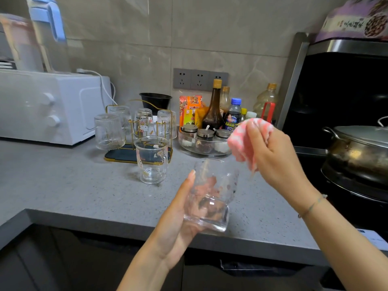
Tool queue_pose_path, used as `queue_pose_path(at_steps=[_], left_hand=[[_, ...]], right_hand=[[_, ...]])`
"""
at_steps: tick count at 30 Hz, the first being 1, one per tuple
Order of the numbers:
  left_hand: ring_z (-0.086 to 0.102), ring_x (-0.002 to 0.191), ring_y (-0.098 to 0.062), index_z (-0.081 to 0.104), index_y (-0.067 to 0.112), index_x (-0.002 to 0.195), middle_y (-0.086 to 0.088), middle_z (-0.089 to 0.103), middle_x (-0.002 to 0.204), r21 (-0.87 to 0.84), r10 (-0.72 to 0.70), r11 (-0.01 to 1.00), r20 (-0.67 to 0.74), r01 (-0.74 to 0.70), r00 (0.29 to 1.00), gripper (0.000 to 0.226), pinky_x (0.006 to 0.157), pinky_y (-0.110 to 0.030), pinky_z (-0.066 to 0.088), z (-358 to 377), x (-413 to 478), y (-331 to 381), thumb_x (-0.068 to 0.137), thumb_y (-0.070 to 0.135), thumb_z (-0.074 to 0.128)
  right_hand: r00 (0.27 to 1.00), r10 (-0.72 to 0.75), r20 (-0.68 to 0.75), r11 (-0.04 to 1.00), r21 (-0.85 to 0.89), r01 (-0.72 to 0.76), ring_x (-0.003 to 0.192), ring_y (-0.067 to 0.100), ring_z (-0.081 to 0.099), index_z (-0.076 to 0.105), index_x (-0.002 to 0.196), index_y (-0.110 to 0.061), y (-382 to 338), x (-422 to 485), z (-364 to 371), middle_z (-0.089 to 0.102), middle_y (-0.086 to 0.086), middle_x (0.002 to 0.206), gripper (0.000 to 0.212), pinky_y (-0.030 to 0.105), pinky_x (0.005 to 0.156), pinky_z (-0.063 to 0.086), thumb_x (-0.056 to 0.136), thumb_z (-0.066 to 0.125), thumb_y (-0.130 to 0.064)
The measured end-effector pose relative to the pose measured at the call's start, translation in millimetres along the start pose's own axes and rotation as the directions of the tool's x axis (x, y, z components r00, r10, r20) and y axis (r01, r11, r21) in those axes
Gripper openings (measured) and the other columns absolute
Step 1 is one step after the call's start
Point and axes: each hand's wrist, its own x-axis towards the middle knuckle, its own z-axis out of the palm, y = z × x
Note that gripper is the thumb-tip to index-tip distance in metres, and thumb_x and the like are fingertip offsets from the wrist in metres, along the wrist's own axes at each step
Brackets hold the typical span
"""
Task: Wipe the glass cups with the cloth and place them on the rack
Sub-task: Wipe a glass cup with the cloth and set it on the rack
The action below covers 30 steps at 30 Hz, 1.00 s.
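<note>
At frame centre your left hand (180, 215) grips a glass cup (212, 198); right of it, your right hand (270, 152) clutches the pink cloth (241, 141).

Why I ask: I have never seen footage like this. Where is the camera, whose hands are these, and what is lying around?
No machine here: one picture, from a camera worn on a person's head, looking down at their own bare hands. The left hand holds a glass cup tilted above the counter. The right hand grips a pink cloth over it. A second cup stands upright before the rack, which carries upturned cups. Bottles, jars, a white oven and a pot stand around.
</note>
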Motion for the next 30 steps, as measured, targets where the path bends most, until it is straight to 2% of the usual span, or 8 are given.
queue_pose_path(at_steps=[6,9,12,15,18,21,26,30], left_hand=[[0.068,0.089,-0.025,0.076,0.018,0.104,-0.013,0.073,0.106,0.041,0.055,0.998,-0.052,-0.052,0.997,0.052,0.089,-0.043,0.053,-2.1,0.2,-2.8,0.086,0.055,0.044],[0.07,0.081,-0.021,0.079,0.023,0.093,-0.011,0.074,0.099,0.022,0.066,0.998,-0.071,-0.064,0.995,0.047,0.081,-0.039,0.055,-3.8,-3.6,-7.8,0.084,0.055,0.045],[0.071,0.078,-0.02,0.079,0.022,0.092,-0.011,0.074,0.098,-0.004,0.066,0.998,-0.085,-0.066,0.994,0.047,0.076,-0.036,0.058,-4.5,-7.4,-14.5,0.078,0.055,0.049],[0.071,0.086,-0.024,0.077,0.017,0.098,-0.015,0.073,0.104,-0.024,0.029,0.999,-0.093,-0.032,0.995,0.051,0.079,-0.038,0.059,-3.6,-12.3,-21.7,0.079,0.055,0.049],[0.067,0.104,-0.032,0.075,0.016,0.105,-0.017,0.071,0.111,-0.02,-0.031,0.999,-0.073,0.029,0.997,0.054,0.099,-0.048,0.049,1.1,-13.7,-23.9,0.085,0.056,0.045],[0.072,0.093,-0.022,0.066,0.013,0.123,-0.013,0.075,0.098,0.08,-0.064,0.994,-0.079,0.07,0.995,0.056,0.086,-0.037,0.056,-0.4,-7.5,-20.3,0.096,0.053,0.037],[0.068,0.097,0.001,0.061,0.025,0.117,0.014,0.074,0.103,0.402,-0.017,0.915,0.069,-0.012,0.997,0.051,0.078,-0.013,0.051,4.1,-20.4,-16.9,0.073,0.044,0.079],[0.064,0.098,0.006,0.041,0.044,0.131,0.025,0.066,0.11,0.649,0.256,0.743,-0.052,-0.162,0.965,0.089,0.079,-0.012,0.051,12.1,-24.0,-20.8,0.057,0.039,0.09]], right_hand=[[0.83,-0.109,0.547,0.972,0.232,-0.025,0.081,0.0,0.065,0.067,0.094,-0.015,-14.8,-28.7,3.7,0.07,-0.007,0.083,0.045,0.02,0.075,0.051,0.094,0.037,-0.048],[0.863,-0.001,0.506,0.895,0.385,-0.226,0.079,-0.01,0.064,0.071,0.084,-0.018,-10.8,-32.1,0.6,0.073,-0.016,0.078,0.059,-0.001,0.071,0.041,0.091,0.021,-0.05],[0.855,0.076,0.513,0.851,0.414,-0.324,0.064,-0.006,0.065,0.071,0.079,-0.014,-8.4,-34.9,7.1,0.071,-0.013,0.065,0.055,0.001,0.059,0.042,0.094,0.026,-0.042],[0.869,-0.011,0.495,0.855,0.455,-0.248,0.045,0.012,0.053,0.061,0.06,-0.018,-4.1,-50.3,20.9,0.058,0.001,0.053,0.047,0.014,0.042,0.039,0.092,0.05,-0.05],[0.937,-0.024,0.348,0.867,0.473,-0.154,0.045,0.004,0.046,0.053,0.051,-0.021,-1.2,-61.0,31.7,0.051,-0.006,0.047,0.039,0.014,0.046,0.036,0.078,0.06,-0.049],[0.959,0.01,0.283,0.828,0.536,-0.167,0.042,0.011,0.055,0.05,0.045,-0.021,-1.1,-63.5,33.5,0.053,-0.005,0.041,0.039,0.012,0.046,0.038,0.08,0.065,-0.029],[0.96,0.055,0.274,0.796,0.569,-0.208,0.038,0.005,0.046,0.048,0.049,-0.01,-2.5,-61.3,30.5,0.049,-0.004,0.04,0.041,0.014,0.039,0.036,0.083,0.07,-0.018],[0.986,0.061,0.156,0.85,0.51,-0.133,0.045,0.015,0.043,0.044,0.051,-0.003,-6.0,-60.4,33.5,0.041,0.014,0.045,0.047,0.026,0.043,0.033,0.079,0.067,-0.033]])
